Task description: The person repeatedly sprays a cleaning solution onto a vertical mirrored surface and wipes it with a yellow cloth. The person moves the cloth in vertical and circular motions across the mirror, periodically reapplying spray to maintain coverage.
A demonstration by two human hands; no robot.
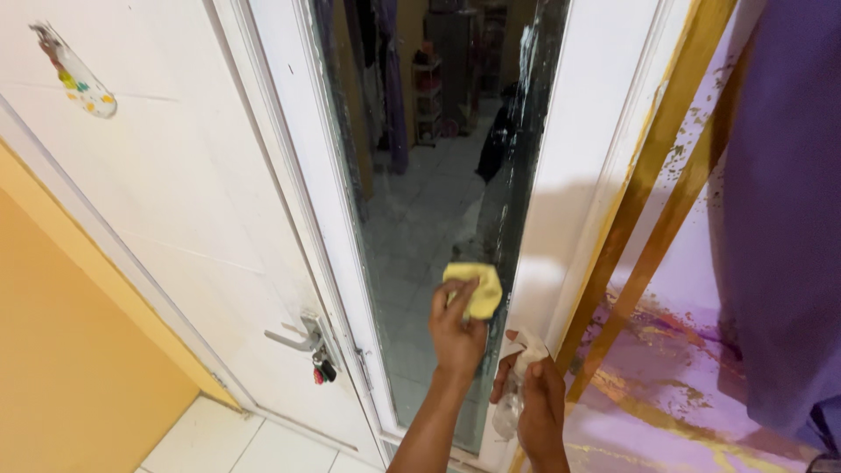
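The left hand [455, 328] squeezes a yellow cloth [474, 287] low on the mirror [420, 219]. The right hand [536, 405] grips a bottle [511, 412]. White streaks stay up high (lots left, I think).

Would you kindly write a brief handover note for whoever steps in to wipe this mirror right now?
Left hand: pressing a yellow cloth against the tall mirror, low down near its right edge.
Right hand: gripping a clear spray bottle, held beside the white frame.
Done: cannot tell how much is wiped.
Left: white streaks show along the mirror's upper right edge; the bottom strip below the cloth looks untouched.
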